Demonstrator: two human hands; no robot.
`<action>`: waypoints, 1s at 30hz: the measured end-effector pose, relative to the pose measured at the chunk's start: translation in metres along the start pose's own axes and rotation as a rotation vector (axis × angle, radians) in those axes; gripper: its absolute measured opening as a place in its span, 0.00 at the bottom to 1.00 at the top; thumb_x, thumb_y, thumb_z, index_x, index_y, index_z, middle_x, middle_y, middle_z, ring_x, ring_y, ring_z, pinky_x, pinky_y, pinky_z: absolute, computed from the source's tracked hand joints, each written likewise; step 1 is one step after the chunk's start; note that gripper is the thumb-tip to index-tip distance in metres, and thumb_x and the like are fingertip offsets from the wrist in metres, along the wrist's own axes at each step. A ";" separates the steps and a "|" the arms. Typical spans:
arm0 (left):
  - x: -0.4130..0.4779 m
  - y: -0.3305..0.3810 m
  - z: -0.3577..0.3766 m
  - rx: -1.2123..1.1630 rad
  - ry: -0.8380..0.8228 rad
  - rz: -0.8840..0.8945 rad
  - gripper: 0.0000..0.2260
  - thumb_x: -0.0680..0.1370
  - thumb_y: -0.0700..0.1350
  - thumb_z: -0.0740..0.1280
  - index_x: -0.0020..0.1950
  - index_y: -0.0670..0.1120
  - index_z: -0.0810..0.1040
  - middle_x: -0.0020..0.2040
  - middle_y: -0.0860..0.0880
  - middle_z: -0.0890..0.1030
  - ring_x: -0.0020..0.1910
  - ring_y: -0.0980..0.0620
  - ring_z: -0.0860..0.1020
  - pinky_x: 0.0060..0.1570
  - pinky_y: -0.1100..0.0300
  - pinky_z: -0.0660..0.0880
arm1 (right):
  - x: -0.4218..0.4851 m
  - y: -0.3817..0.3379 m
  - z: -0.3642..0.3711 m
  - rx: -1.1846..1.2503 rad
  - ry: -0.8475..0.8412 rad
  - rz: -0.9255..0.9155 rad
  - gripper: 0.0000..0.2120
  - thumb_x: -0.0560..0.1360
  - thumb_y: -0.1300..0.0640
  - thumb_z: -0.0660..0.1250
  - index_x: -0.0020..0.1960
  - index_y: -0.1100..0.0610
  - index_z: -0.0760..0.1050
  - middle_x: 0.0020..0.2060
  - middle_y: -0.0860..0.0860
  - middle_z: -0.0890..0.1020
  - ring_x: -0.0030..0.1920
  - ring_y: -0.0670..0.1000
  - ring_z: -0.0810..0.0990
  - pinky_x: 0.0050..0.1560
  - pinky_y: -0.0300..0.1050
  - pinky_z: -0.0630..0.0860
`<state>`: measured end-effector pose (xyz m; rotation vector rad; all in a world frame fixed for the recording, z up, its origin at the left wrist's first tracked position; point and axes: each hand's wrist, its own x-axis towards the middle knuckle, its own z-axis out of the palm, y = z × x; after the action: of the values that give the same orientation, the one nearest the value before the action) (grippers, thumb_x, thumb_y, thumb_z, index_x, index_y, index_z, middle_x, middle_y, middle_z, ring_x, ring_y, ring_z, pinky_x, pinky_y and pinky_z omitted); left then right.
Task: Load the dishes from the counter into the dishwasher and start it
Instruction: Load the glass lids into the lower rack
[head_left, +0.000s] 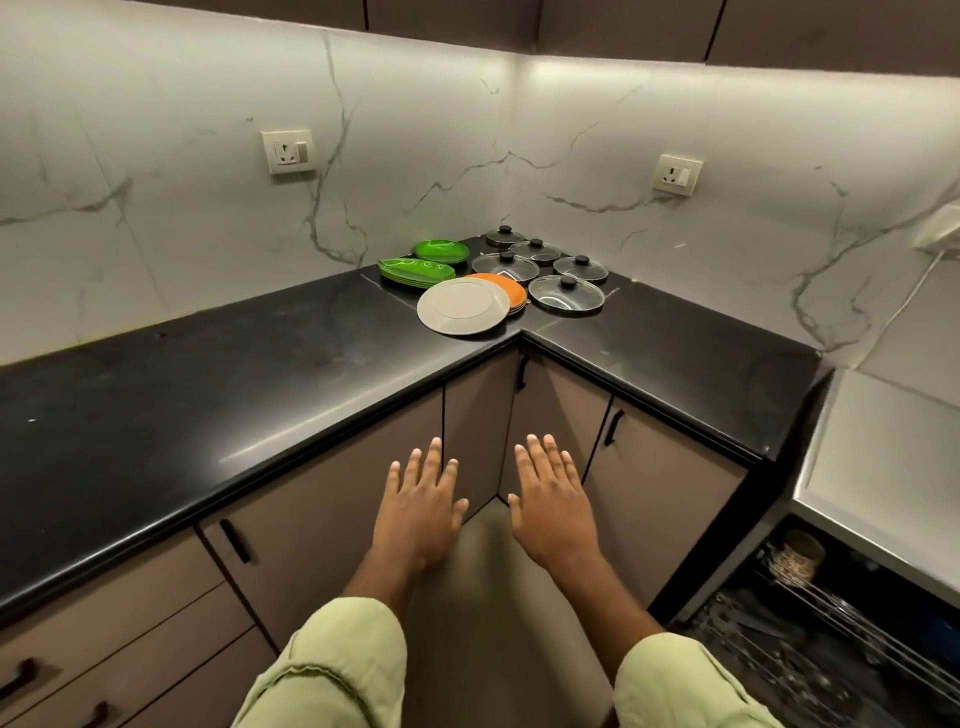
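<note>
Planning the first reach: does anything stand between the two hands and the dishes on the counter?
Nothing visible does. The left hand and right hand hover open; only black counter lies before the grey plate.

The person wears a pale green garment of creased cloth. Its left sleeve (332, 670) and right sleeve (685, 686), both below the black counter (208, 395), are loose and wide, each ending in a stitched hem partway down the forearm. The left hand (421, 514) and right hand (556, 509), nearer the counter, are bare.
</note>
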<state>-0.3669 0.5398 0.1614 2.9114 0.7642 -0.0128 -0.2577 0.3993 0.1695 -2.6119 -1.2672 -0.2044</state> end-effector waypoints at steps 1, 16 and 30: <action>0.008 -0.004 0.002 0.006 -0.006 -0.007 0.27 0.85 0.57 0.50 0.82 0.49 0.48 0.81 0.45 0.41 0.80 0.44 0.43 0.77 0.45 0.43 | 0.010 0.001 0.005 0.009 0.000 0.006 0.31 0.82 0.51 0.56 0.80 0.56 0.48 0.80 0.54 0.49 0.79 0.53 0.43 0.74 0.48 0.37; 0.183 -0.008 -0.005 0.029 -0.004 -0.046 0.28 0.84 0.56 0.53 0.82 0.50 0.51 0.82 0.46 0.42 0.80 0.45 0.45 0.77 0.45 0.44 | 0.180 0.066 0.053 0.048 0.038 -0.030 0.32 0.79 0.53 0.62 0.79 0.58 0.54 0.79 0.56 0.55 0.79 0.55 0.49 0.75 0.49 0.42; 0.339 0.012 0.011 -0.014 -0.061 0.057 0.28 0.84 0.56 0.54 0.82 0.50 0.50 0.82 0.46 0.43 0.80 0.44 0.43 0.77 0.46 0.43 | 0.291 0.149 0.073 -0.021 0.023 0.052 0.32 0.80 0.53 0.62 0.79 0.57 0.52 0.79 0.56 0.54 0.79 0.55 0.48 0.74 0.49 0.41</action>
<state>-0.0654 0.6936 0.1380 2.9037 0.6682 -0.0906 0.0407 0.5495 0.1431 -2.6489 -1.1940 -0.2387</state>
